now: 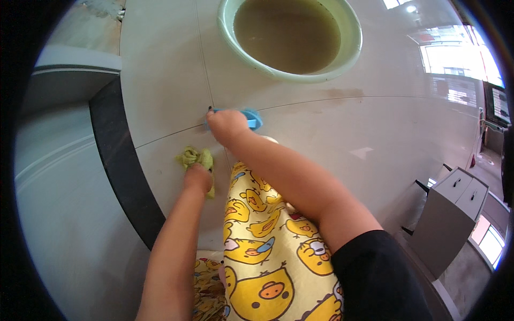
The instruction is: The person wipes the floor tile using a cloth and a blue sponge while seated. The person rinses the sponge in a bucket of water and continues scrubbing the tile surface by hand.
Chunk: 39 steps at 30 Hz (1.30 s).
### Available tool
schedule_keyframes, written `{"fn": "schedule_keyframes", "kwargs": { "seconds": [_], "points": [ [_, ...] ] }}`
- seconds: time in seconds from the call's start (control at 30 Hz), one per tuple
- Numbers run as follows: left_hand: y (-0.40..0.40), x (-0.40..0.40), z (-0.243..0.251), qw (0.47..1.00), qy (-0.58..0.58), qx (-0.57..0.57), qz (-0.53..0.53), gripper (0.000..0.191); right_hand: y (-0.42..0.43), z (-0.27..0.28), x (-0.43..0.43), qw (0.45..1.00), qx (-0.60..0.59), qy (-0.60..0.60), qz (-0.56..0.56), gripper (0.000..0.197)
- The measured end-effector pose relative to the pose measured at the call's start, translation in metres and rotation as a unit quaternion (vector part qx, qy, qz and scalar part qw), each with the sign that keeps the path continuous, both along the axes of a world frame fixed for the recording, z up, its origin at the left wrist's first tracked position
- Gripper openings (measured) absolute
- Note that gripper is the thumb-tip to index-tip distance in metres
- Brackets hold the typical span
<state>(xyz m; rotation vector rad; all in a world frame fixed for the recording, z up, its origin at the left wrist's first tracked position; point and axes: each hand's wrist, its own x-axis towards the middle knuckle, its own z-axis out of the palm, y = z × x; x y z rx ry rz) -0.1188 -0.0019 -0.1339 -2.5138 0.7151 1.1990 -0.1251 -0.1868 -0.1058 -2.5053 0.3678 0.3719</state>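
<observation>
My right hand [228,125] grips a blue scrubbing brush [253,119] low over the tiled floor [172,76], and its fingers hide much of the brush. To the left and nearer to me, my left hand [198,179] is closed on a crumpled yellow-green cloth [196,156]. Part of that cloth spreads beyond the fingers onto the tiles. Beyond both hands stands a pale green plastic basin [273,71] holding murky brown water [287,36].
A white panel [68,192] with a black base strip [120,160] runs along my left. At the right stands a grey cabinet [445,224] on black legs. Brownish wet smears [343,94] mark the glossy tiles below the basin. My knee in chick-print trousers [257,257] is between my arms.
</observation>
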Motion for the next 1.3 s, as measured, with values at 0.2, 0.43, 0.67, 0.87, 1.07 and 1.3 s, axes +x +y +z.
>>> {"fn": "schedule_keyframes", "kwargs": {
  "seconds": [0.2, 0.43, 0.67, 0.87, 1.07, 1.3],
  "points": [
    [-0.014, -0.001, 0.018, 0.995, 0.016, 0.015, 0.094, 0.031, -0.078, 0.006, -0.064, 0.982, -0.057, 0.106, -0.148, 0.024],
    [-0.003, 0.001, 0.006, 0.996, -0.014, 0.006, 0.084, 0.031, -0.145, 0.013, -0.112, 0.957, -0.147, 0.096, -0.232, 0.036],
    [-0.004, 0.0, -0.001, 0.997, -0.002, 0.005, 0.081, 0.026, -0.033, -0.005, -0.039, 0.99, -0.009, 0.039, -0.138, 0.046],
    [0.002, 0.002, -0.005, 0.997, 0.008, 0.024, 0.068, 0.028, -0.058, 0.004, -0.051, 0.989, -0.027, 0.07, -0.124, 0.03],
    [-0.003, 0.003, 0.001, 0.996, 0.001, 0.02, 0.086, 0.029, -0.153, 0.012, -0.132, 0.945, -0.142, 0.098, -0.279, 0.045],
    [0.012, 0.002, -0.014, 0.997, -0.025, 0.003, 0.067, 0.03, -0.171, 0.115, -0.137, 0.919, 0.024, -0.046, -0.391, 0.051]
  ]
}}
